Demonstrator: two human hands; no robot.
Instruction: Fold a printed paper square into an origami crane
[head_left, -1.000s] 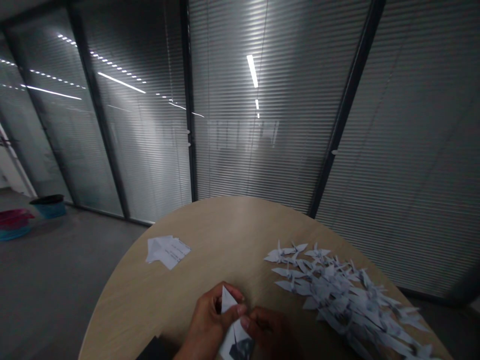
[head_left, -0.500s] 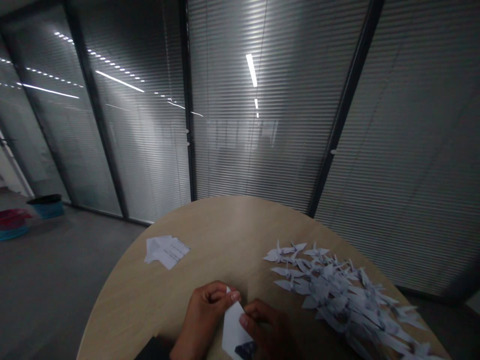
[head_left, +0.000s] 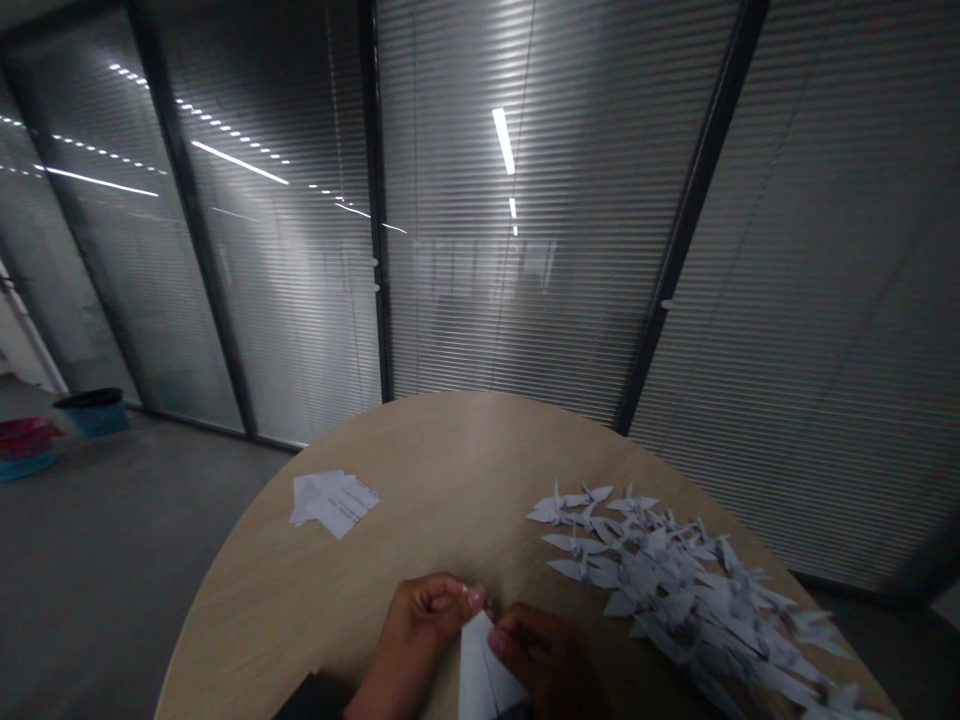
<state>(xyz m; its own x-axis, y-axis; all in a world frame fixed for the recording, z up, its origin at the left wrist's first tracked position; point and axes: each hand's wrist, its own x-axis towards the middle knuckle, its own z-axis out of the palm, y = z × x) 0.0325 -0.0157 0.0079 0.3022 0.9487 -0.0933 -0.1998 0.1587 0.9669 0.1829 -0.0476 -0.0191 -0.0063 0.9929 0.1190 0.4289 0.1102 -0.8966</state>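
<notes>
A partly folded sheet of white paper (head_left: 480,665) with a dark printed patch is between my two hands at the table's near side. My left hand (head_left: 426,628) pinches its top tip between thumb and fingers. On the paper's right edge, my right hand (head_left: 536,650) grips with thumb and fingers, its lower part in shadow. To the right lies a heap of folded paper cranes (head_left: 675,580). The bottom of the sheet runs out of view.
Loose white paper sheets (head_left: 335,502), one with printed text, lie at the left of the round wooden table (head_left: 465,440). Glass partitions with blinds (head_left: 517,300) stand behind it. On the floor at left are a blue bin (head_left: 96,415) and a red-and-blue bin (head_left: 28,450).
Both hands have shifted slightly right and down with the paper. The sheet now shows a crease line down its face, and less of the dark print is visible.
</notes>
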